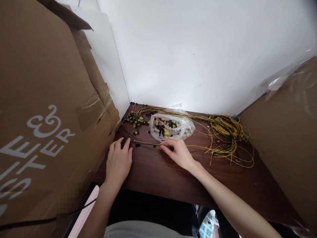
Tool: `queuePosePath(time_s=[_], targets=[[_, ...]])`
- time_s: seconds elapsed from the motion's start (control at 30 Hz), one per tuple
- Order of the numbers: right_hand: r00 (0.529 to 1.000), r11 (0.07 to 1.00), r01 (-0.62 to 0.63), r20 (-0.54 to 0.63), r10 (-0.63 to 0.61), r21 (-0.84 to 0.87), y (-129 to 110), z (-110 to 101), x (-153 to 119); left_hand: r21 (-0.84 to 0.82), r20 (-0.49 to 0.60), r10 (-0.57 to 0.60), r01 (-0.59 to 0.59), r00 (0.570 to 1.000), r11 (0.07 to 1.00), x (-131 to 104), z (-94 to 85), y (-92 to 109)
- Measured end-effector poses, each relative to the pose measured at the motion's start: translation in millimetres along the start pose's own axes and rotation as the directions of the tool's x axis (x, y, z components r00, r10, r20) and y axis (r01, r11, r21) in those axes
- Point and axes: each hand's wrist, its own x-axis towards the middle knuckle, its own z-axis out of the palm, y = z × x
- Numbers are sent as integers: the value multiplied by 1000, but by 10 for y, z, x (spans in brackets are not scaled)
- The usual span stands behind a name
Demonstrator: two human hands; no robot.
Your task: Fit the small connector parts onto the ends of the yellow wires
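My right hand [178,151] pinches a thin yellow wire [147,143] between thumb and fingertips, just in front of the plastic bag. A dark strand runs alongside part of that wire, which stretches left toward my other hand. With fingers apart, my left hand [119,161] rests on the brown tabletop [153,172], near the wire's left end and holding nothing. Small black pieces [137,145] lie close to the wire. Behind my right hand, a clear plastic bag [189,126] holds several yellow and black connectors [170,124].
A bundle of yellow wires [225,129] spreads over the table's right side, with strands running along the back to a pile of connectors [136,119]. Cardboard boxes flank the table, one on the left [49,82], one on the right [284,132]. A white wall [198,66] stands behind.
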Motion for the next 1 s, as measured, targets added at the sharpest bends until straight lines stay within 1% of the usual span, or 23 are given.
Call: queuePosePath(time_s=[0.13,0.3,0.47,0.77,1.0], targets=[[1000,1000,5,25,-4,-7,-12,30,-14,1,17,18,-18,1000,1000,32,24,5],[999,1000,10,38,-9,-14,-17,39,-23,-42,23,2,-1,1000,999,55,81,15],[999,1000,5,39,-5,-15,-22,36,-22,-71,67,-2,7,998,997,108,130,3],[999,1000,-5,40,6,-15,-39,40,-18,-104,105,39,-28,994,994,250,176,2],[1000,1000,-8,6,8,-24,-34,20,-4,-153,170,89,-62,981,986,343,184,-43]])
